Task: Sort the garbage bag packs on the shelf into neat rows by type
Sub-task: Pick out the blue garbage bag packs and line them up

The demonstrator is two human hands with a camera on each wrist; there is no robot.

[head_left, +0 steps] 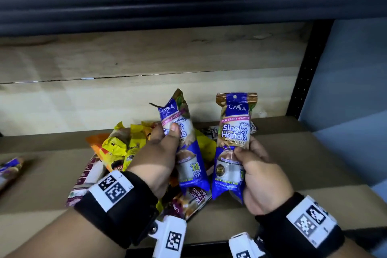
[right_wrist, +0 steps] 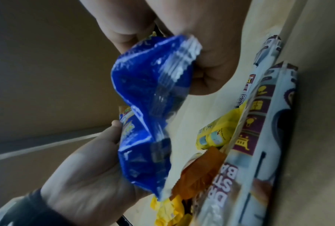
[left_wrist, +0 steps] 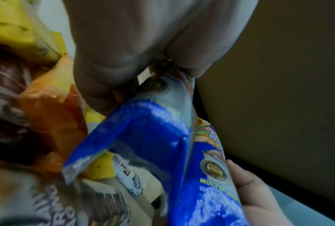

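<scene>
My left hand grips a blue Casa Singlet Handle garbage bag pack round its middle, thumb on the front, and holds it tilted above the pile. My right hand pinches a second, identical blue pack at its lower half and holds it upright beside the first. The wrist views show the bottom ends of the two packs close together: the left-hand pack and the right-hand pack. Under the hands lies a mixed pile: yellow packs, an orange pack and maroon-and-white Draw String packs.
The pile lies on a brown cardboard-lined shelf with a pale wood back panel. One more blue pack lies at the far left. A black shelf upright stands at the right. Long Draw String packs lie along the back.
</scene>
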